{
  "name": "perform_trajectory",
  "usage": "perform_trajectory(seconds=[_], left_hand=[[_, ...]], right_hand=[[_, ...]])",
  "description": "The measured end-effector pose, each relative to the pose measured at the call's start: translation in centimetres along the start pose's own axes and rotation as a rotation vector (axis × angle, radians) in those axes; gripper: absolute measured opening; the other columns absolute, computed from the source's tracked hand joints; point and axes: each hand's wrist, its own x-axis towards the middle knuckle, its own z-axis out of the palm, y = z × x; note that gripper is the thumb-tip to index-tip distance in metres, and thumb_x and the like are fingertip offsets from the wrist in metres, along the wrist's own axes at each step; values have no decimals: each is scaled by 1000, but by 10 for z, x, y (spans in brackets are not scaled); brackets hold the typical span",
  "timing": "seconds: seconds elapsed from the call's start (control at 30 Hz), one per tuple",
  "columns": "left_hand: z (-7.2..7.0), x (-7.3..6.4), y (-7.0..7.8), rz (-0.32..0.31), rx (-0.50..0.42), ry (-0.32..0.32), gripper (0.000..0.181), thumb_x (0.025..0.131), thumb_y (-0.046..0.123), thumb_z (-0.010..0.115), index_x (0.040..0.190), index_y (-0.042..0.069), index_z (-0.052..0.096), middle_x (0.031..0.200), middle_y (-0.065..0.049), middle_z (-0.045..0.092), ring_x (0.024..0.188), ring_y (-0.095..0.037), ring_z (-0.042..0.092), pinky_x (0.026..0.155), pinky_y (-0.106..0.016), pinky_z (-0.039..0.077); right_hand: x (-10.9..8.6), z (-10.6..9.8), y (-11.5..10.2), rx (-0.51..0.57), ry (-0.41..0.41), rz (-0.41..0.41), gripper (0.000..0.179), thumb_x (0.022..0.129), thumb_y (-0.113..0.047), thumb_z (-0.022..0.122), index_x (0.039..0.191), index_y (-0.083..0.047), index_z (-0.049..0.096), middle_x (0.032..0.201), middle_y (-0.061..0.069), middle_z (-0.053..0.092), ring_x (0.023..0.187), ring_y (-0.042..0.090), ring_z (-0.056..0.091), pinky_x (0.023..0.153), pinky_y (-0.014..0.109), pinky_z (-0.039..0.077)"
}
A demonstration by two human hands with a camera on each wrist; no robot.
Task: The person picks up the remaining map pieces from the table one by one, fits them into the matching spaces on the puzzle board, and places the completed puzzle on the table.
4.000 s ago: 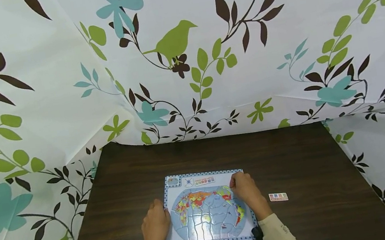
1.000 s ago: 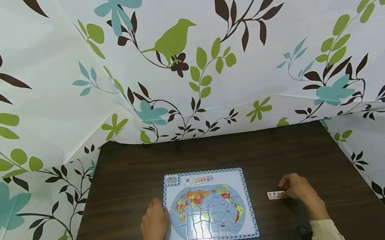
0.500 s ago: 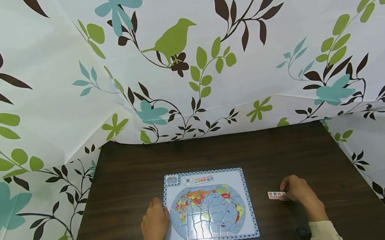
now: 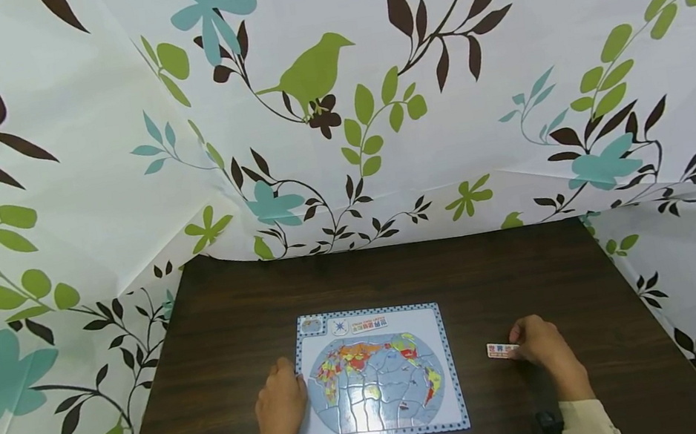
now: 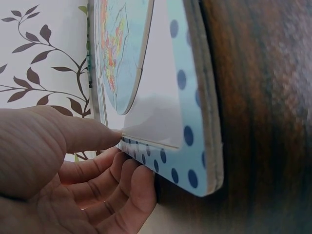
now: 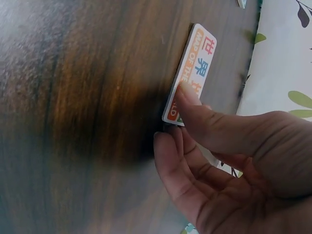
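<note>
A world map jigsaw puzzle [image 4: 454, 396] with a dotted blue border lies flat on the dark wooden table. My left hand [image 4: 280, 411] holds its left edge. In the left wrist view the thumb [image 5: 92, 136] lies on the border and the curled fingers [image 5: 139, 190] sit against the edge. Right of the board, my right hand [image 4: 545, 349] pinches one end of a small title puzzle piece [image 4: 500, 350]. Close up, the title piece [image 6: 201, 53] shows coloured characters and "MAP OF THE" lettering. The thumb [image 6: 192, 105] covers part of the print, with the fingers below its edge.
The table [image 4: 384, 279] extends behind and beside the board. Patterned white cloth [image 4: 341, 173] with leaves and a green bird surrounds the table's back and sides. Black wrist cameras [image 4: 550, 425] sit at both wrists.
My right hand has gone from the board's upper right to the title piece and now pinches it, the piece shifting slightly right. The left hand stays on the board's left edge.
</note>
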Motion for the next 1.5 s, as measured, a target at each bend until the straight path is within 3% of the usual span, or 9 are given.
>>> perform_trajectory(seconds=[0.23, 0.9, 1.5], left_hand=[[0, 0, 1, 11, 1, 6, 23, 101, 10, 69, 115, -6, 62, 102, -24, 68, 81, -40, 71, 62, -52, 54], [1, 0, 1, 4, 8, 11, 23, 100, 10, 71, 115, -5, 63, 102, -23, 69, 83, -40, 72, 62, -50, 55], [1, 1, 0, -3, 11, 7, 24, 100, 11, 70, 116, -5, 63, 104, -24, 69, 85, -43, 72, 64, -52, 55]], right_hand=[[2, -2, -2, 45, -10, 30, 15, 87, 1, 83, 95, 0, 69, 92, 15, 67, 85, 29, 62, 72, 42, 52], [9, 1, -17, 126, 31, 0, 8, 93, 3, 76, 99, 4, 70, 89, 13, 69, 74, 19, 67, 64, 33, 55], [14, 8, -57, 155, 74, -36, 6, 98, 2, 72, 103, 3, 69, 93, 16, 68, 77, 22, 67, 66, 33, 53]])
